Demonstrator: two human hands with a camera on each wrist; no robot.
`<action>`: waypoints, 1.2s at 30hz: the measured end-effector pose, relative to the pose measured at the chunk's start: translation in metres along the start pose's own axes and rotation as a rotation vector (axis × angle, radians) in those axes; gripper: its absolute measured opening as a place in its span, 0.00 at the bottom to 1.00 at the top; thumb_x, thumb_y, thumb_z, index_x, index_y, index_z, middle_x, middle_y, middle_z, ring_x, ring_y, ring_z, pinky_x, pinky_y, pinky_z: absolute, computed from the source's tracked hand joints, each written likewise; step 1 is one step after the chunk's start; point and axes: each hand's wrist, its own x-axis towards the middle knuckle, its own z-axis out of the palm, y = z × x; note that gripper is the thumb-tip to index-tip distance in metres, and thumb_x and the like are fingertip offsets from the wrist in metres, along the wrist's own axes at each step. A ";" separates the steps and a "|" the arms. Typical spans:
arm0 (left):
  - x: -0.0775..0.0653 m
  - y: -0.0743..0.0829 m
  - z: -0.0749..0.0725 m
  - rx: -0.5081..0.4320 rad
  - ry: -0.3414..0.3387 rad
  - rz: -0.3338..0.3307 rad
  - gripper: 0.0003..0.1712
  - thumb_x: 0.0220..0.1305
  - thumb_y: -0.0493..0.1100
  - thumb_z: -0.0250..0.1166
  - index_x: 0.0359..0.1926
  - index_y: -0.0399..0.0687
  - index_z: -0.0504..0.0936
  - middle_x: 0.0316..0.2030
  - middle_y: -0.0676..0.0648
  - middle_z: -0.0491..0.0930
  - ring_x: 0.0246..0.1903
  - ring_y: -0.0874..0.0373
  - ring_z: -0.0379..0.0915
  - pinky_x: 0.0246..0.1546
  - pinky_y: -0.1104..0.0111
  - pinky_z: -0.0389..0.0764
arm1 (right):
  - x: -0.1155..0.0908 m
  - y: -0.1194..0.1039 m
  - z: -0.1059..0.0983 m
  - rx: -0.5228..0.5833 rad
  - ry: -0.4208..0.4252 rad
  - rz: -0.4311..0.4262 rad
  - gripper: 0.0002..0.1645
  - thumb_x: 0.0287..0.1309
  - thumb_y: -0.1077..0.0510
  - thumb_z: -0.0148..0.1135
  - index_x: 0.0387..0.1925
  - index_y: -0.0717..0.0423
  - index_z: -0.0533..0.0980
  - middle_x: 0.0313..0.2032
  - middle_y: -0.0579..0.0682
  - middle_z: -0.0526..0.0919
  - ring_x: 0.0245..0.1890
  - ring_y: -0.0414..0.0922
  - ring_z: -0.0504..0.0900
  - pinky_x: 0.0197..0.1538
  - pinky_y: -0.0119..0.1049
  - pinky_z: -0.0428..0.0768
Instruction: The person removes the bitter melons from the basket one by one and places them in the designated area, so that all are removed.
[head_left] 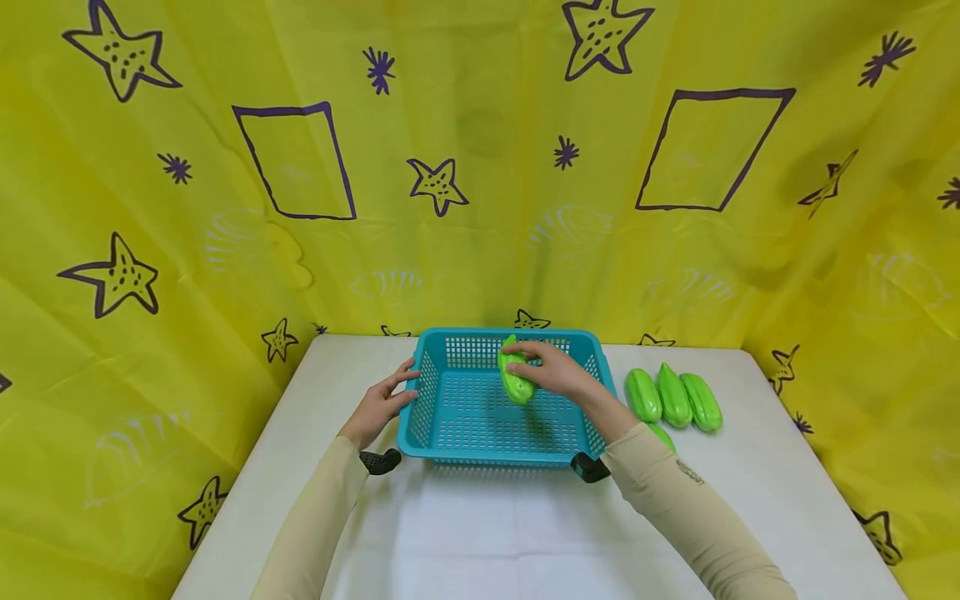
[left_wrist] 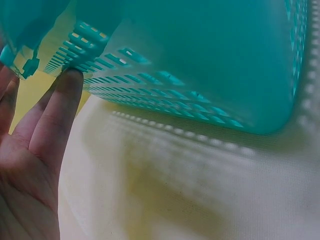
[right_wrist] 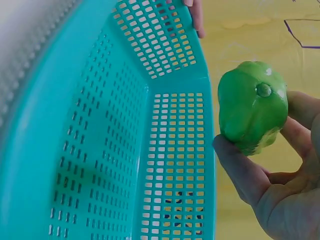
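A glossy green bitter melon, lumpy and pointed at one end, hangs above the inside of a turquoise plastic basket. My right hand pinches it between thumb and fingers. In the right wrist view the melon shows its round stem end, with the thumb below and fingers behind it. Straight, spread fingers of my left hand touch the left side of the basket at its rim. From the left wrist view, that hand lies against the outer wall.
Three more green melons lie side by side on the white table right of the basket. Another melon is partly hidden by the right forearm. Black wrist gear overlaps the basket's near edge. A yellow patterned curtain surrounds the table.
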 end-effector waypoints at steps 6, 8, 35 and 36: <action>0.001 0.001 0.001 -0.010 -0.009 0.005 0.27 0.72 0.44 0.59 0.69 0.45 0.68 0.75 0.59 0.49 0.75 0.49 0.40 0.64 0.45 0.65 | -0.017 0.001 -0.006 0.074 0.052 -0.001 0.25 0.68 0.50 0.59 0.65 0.48 0.73 0.61 0.58 0.72 0.53 0.56 0.75 0.39 0.39 0.78; 0.000 0.001 0.001 -0.015 -0.009 0.002 0.28 0.72 0.44 0.58 0.69 0.45 0.67 0.75 0.59 0.48 0.75 0.50 0.39 0.64 0.45 0.65 | -0.021 0.001 -0.009 0.102 0.070 -0.006 0.26 0.68 0.50 0.58 0.65 0.49 0.72 0.62 0.58 0.72 0.52 0.55 0.76 0.39 0.40 0.78; 0.001 -0.001 0.000 -0.003 0.009 -0.020 0.26 0.71 0.46 0.60 0.68 0.50 0.70 0.74 0.63 0.50 0.75 0.52 0.40 0.64 0.46 0.65 | -0.100 0.023 -0.043 0.172 0.205 0.031 0.33 0.65 0.44 0.61 0.69 0.49 0.67 0.70 0.58 0.62 0.63 0.64 0.69 0.60 0.55 0.74; 0.001 -0.001 0.000 -0.003 0.010 -0.023 0.26 0.71 0.47 0.60 0.68 0.51 0.70 0.74 0.63 0.50 0.75 0.52 0.41 0.64 0.46 0.65 | -0.104 0.026 -0.046 0.176 0.214 0.035 0.34 0.65 0.44 0.60 0.69 0.49 0.67 0.71 0.59 0.61 0.64 0.65 0.67 0.61 0.57 0.72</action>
